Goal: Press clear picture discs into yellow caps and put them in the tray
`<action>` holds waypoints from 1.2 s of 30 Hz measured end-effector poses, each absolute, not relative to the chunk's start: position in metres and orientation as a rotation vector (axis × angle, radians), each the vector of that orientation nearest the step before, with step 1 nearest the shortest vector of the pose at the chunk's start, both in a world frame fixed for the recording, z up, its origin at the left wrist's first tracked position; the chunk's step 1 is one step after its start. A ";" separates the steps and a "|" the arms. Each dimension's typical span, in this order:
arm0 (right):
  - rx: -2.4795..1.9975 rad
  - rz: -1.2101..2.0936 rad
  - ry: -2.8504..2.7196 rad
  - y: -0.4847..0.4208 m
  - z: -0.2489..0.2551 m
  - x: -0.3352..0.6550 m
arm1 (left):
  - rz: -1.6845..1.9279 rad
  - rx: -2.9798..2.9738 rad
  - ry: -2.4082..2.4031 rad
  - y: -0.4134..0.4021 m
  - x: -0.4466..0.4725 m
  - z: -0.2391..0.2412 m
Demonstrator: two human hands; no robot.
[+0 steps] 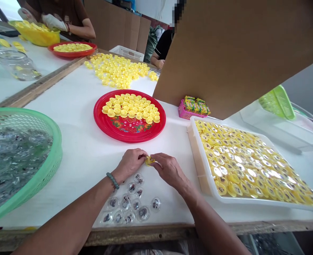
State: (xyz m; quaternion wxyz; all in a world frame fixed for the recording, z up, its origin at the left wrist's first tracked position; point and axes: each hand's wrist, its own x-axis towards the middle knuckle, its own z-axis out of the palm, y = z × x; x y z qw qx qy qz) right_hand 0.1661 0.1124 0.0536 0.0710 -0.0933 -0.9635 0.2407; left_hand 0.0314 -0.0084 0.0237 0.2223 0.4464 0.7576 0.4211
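Observation:
My left hand [131, 163] and my right hand [169, 170] meet over the white table, both pinched on one small yellow cap [149, 160] held between their fingertips. A green bead bracelet sits on my left wrist. Just below my hands lie several clear plastic domes [131, 204] with small dark figures inside. Beyond my hands stands a red plate [111, 125] carrying several yellow caps. To the right a white tray [199, 156] is filled with assembled yellow and clear capsules.
A green basket [52, 156] of clear domes sits at the left. Loose yellow caps [119, 71] lie further back. A cardboard sheet [233, 49] leans at the right above a small pink basket [184, 112]. Other people's arms work at the far end.

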 end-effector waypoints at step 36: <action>-0.409 0.355 -2.980 0.105 0.056 0.167 | 1.225 0.861 1.879 0.001 0.049 0.024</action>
